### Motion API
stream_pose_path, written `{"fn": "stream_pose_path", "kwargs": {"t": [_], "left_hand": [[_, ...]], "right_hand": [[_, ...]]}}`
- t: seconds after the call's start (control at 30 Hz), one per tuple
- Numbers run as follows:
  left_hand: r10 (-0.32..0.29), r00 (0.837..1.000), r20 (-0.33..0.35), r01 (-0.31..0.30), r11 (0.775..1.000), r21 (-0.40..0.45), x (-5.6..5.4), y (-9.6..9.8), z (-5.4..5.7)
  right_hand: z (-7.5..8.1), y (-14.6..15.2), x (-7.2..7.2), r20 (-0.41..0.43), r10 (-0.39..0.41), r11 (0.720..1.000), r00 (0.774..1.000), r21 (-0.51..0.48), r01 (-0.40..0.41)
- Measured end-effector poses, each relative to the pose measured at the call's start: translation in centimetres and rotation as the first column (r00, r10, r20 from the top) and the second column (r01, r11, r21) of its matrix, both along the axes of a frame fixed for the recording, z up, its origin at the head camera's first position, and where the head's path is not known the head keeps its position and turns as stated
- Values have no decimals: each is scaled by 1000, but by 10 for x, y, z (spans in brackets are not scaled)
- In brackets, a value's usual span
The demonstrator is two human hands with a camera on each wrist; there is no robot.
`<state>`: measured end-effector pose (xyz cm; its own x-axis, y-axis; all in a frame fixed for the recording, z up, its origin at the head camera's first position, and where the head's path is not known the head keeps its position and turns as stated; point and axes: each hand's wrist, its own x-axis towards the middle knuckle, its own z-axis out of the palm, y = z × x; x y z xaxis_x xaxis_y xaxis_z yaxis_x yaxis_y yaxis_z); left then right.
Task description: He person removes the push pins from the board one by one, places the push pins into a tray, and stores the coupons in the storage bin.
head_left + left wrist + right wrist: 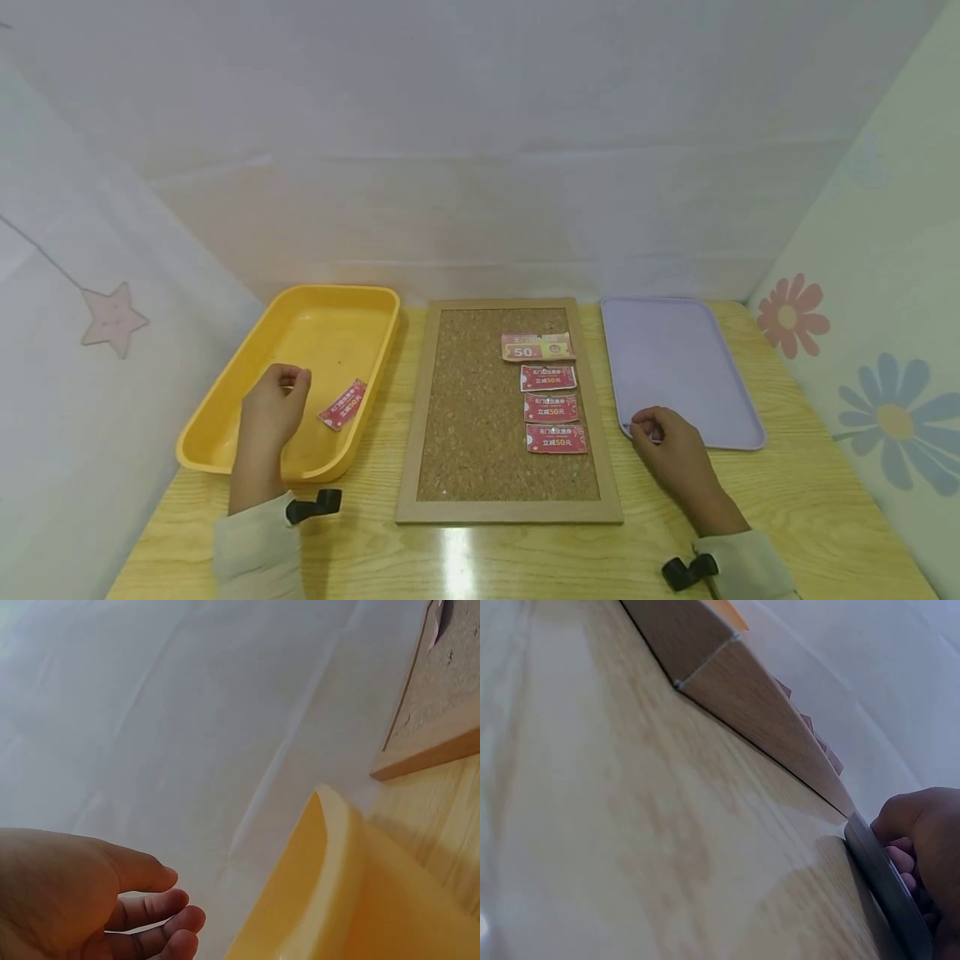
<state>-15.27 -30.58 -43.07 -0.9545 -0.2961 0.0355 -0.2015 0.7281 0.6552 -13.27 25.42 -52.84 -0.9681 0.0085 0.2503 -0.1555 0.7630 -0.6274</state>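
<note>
My left hand [272, 410] hovers over the yellow bin [339, 291], its fingers loosely curled. Nothing shows between them in the left wrist view, where the hand [97, 900] is beside the bin wall [341, 877]. A red paper coupon [343, 405] lies inside the bin. Over at the near left corner of the lilac tray [675, 358], my right hand [675, 450] has thumb and fingertips drawn together low inside the rim. I cannot tell whether something small is pinched there. In the right wrist view, the tray's edge [885, 881] partly hides the fingers [901, 860].
Between bin and tray lies a wood-framed cork board [468, 400]. Along its right side run several coupons in a column, the top one a wider pink and yellow coupon [537, 347], with a red coupon [557, 439] lowest. White sheeting [480, 208] rises behind the table [360, 542].
</note>
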Motion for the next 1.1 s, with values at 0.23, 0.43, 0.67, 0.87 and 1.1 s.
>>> {"fn": "stream_pose_path", "kwargs": {"t": [0.23, 0.43, 0.67, 0.87, 1.1], "left_hand": [[-47, 998, -36, 48, 999, 21, 4, 17, 13], [-153, 983, -96, 158, 987, 37, 6, 41, 19], [-269, 956, -119, 275, 961, 38, 4, 70, 22], [-318, 939, -130, 326, 944, 50, 6, 91, 27], [-392, 908, -146, 405, 911, 73, 7, 117, 26]], "right_hand": [[-1, 2, -3, -3, 6, 998, 1000, -57, -6], [5, 0, -5, -38, 31, 996, 999, -88, -34], [17, -10, -6, -134, 112, 988, 985, -93, -125], [25, -22, -6, -218, 165, 976, 962, -108, -192], [28, -38, -8, -239, 201, 957, 950, -159, -242]]}}
